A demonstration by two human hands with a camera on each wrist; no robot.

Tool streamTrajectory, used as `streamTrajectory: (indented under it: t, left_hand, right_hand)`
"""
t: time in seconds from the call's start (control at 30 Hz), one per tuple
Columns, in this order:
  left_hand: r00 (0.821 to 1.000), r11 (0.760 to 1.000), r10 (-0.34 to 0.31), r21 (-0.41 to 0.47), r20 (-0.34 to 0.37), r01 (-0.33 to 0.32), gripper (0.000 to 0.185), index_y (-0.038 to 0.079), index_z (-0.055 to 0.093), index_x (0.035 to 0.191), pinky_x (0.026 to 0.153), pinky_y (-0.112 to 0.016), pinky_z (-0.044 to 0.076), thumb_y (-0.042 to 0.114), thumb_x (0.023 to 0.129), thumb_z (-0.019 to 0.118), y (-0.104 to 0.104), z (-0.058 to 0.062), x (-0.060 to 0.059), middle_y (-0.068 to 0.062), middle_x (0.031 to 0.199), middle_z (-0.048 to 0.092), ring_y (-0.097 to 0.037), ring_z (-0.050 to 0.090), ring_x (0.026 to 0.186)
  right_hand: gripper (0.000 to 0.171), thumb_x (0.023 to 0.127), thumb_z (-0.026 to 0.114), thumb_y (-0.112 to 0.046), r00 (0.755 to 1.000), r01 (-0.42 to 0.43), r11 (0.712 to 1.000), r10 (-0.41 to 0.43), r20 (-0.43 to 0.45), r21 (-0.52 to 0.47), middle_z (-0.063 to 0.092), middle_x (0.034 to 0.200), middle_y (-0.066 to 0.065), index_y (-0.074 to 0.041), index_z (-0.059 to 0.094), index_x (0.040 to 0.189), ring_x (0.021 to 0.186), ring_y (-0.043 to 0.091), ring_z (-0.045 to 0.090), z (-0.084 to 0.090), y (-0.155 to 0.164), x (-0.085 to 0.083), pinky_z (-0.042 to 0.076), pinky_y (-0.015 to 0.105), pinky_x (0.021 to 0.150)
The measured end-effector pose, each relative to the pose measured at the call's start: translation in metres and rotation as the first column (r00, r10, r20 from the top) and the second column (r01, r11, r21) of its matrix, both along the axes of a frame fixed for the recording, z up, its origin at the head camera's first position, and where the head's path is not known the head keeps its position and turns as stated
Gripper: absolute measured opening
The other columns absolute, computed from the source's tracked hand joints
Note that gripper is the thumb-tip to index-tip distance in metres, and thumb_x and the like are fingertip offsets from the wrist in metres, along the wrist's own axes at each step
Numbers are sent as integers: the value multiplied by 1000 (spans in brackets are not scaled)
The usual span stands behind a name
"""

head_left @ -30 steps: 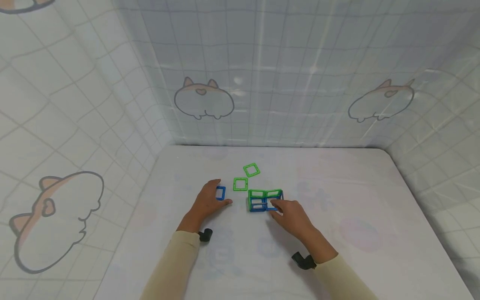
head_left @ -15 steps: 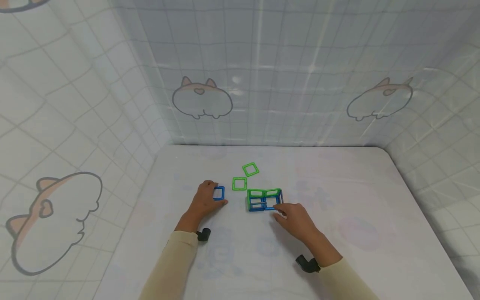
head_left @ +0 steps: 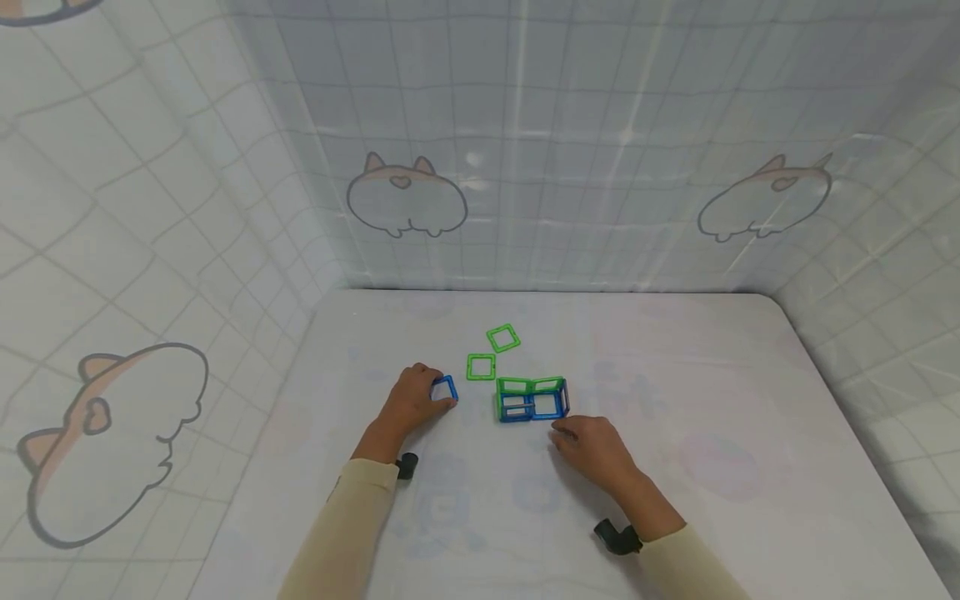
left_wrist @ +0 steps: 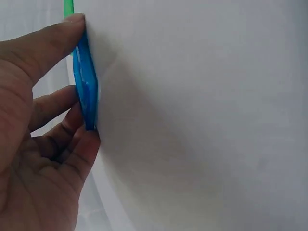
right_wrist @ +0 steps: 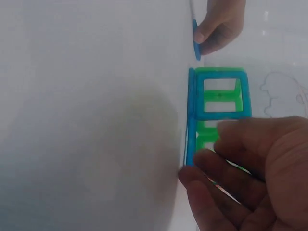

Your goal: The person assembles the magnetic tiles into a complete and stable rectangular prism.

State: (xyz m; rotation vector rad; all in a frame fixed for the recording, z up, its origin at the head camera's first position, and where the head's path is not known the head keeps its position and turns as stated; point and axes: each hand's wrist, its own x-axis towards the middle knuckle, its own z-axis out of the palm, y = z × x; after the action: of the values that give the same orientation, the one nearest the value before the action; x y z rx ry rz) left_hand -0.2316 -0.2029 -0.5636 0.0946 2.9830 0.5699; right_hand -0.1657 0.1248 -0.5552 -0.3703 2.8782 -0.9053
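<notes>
My left hand [head_left: 409, 402] pinches a blue square magnetic tile [head_left: 453, 387] between thumb and fingers. In the left wrist view the tile [left_wrist: 86, 91] appears nearly edge-on, close to the white surface. To its right stands a small structure of joined magnetic tiles [head_left: 530, 407], green at the back and blue in front, with two square cells. In the right wrist view, one blue tile [right_wrist: 221, 115] stands upright on its front. My right hand [head_left: 595, 450] is just off the structure's near right corner, its fingers loosely bent and holding nothing.
Two loose green square tiles lie flat beyond the structure: a nearer green tile [head_left: 481, 356] and a farther, turned green tile [head_left: 492, 342]. A white cloth [head_left: 675, 367] covers the table. Grid-patterned curtains [head_left: 570, 167] rise along the back and both sides.
My right hand has let go of the structure and drawn back toward me, to the lower right. My left fingers have closed on the blue tile, which is now turned slightly.
</notes>
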Motion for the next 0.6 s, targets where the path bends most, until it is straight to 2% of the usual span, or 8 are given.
streamTrajectory:
  t: [0.17, 0.33, 0.43, 0.6]
  left_hand:
    - [1000, 1000, 2, -18, 28, -1, 63, 4, 62, 130, 101, -45, 50, 42, 82, 81, 3, 2, 0, -15, 125, 59, -29, 53, 113]
    - [999, 998, -27, -51, 43, 29, 63, 3, 65, 126, 98, -44, 51, 45, 81, 80, 4, 4, 2, -13, 119, 63, -27, 56, 106]
    - [998, 998, -34, -52, 60, 37, 63, 4, 67, 122, 93, -43, 52, 47, 79, 81, 5, 4, 4, -9, 112, 66, -24, 59, 99]
    - [996, 1000, -14, -15, 84, 15, 64, 7, 69, 120, 90, -39, 54, 51, 75, 82, 8, 1, 8, -4, 108, 67, -18, 59, 92]
  right_hand:
    - [12, 90, 74, -22, 993, 116, 991, -118, -21, -59, 73, 88, -5, -14, 77, 97, 79, 11, 61, -2, 6, -3, 58, 34, 75]
    - [12, 90, 73, -24, 988, 154, 985, -154, 3, -84, 69, 80, -5, -13, 76, 93, 70, 12, 56, -2, 10, -6, 53, 28, 65]
    - [16, 90, 73, -25, 987, 163, 982, -162, 16, -97, 70, 82, -3, -10, 75, 96, 71, 13, 57, -2, 11, -7, 53, 29, 64]
    - [27, 90, 73, -27, 982, 186, 978, -187, -2, -93, 73, 93, 2, -7, 74, 107, 80, 14, 63, -4, 9, -8, 58, 34, 73]
